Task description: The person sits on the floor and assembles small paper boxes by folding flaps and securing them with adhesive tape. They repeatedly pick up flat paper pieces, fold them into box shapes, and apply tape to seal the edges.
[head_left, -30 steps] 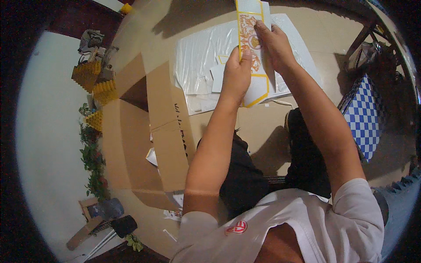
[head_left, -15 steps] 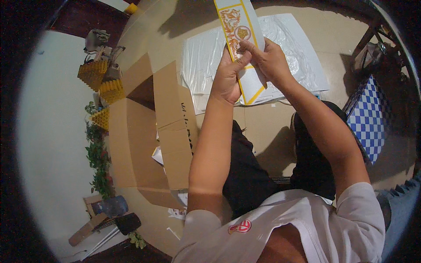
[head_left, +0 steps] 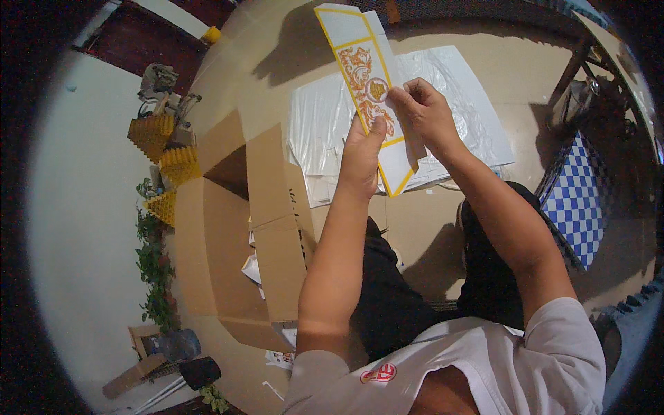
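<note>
Holding the card (head_left: 361, 76) up on a slant, the person has both hands on it; it is a long white strip with yellow lines, orange scrolls and a round gold motif (head_left: 377, 90), top end leaning left, pointed bottom end toward the lap; behind it, as seen from above, lie the white sheets (head_left: 460, 79), and that pointed end reaches the line of their near edge.

Gripping low on the card's left edge is the left hand (head_left: 361, 155), thumb laid on the printed face below the motif; its other fingers go behind the card, so I can't tell whether they are spread or pressed together. Over on the right edge, the right hand (head_left: 432, 117) appears to be pinching the card between thumb and bent forefinger, just beside the motif; the remaining fingers curl in, partly hidden.

Clear, crinkled film (head_left: 315, 128) covers the left part of the sheets, which rest on the floor (head_left: 432, 221); off their left edge stands the open box (head_left: 277, 256), flaps out, with white pieces (head_left: 252, 268) inside; well beyond their right edge leans a blue-and-white checked board (head_left: 575, 200); along the floor's left edge sit yellow ridged stacks (head_left: 151, 135) and plants (head_left: 153, 256).
</note>
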Motion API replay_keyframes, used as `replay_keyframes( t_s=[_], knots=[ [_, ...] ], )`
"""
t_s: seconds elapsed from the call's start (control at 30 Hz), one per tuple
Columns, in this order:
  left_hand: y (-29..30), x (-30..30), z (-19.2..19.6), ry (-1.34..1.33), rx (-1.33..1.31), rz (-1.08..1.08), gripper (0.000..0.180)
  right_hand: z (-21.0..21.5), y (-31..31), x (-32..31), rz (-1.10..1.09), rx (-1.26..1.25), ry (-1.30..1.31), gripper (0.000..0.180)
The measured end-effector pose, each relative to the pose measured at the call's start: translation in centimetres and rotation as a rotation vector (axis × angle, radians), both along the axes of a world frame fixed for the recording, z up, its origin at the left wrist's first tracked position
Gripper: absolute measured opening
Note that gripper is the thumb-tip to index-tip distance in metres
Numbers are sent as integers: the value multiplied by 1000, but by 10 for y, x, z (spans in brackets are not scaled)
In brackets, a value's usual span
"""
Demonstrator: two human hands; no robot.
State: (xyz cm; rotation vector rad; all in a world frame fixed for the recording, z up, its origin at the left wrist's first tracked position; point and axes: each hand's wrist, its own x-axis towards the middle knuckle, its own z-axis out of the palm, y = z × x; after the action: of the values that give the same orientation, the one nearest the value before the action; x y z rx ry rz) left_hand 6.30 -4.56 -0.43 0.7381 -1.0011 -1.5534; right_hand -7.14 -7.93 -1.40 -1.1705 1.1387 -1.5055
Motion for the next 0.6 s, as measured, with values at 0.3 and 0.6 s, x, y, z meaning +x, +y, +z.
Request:
replay_keyframes(
  t_s=[0.3,0.6],
  knots=[
    [-17,30,2,45,70,322,46,-9,17,-1,513,138,251,28],
    [8,-16,3,-362,12,71,30,-9,-5,-16,131,117,-197,35]
  ],
)
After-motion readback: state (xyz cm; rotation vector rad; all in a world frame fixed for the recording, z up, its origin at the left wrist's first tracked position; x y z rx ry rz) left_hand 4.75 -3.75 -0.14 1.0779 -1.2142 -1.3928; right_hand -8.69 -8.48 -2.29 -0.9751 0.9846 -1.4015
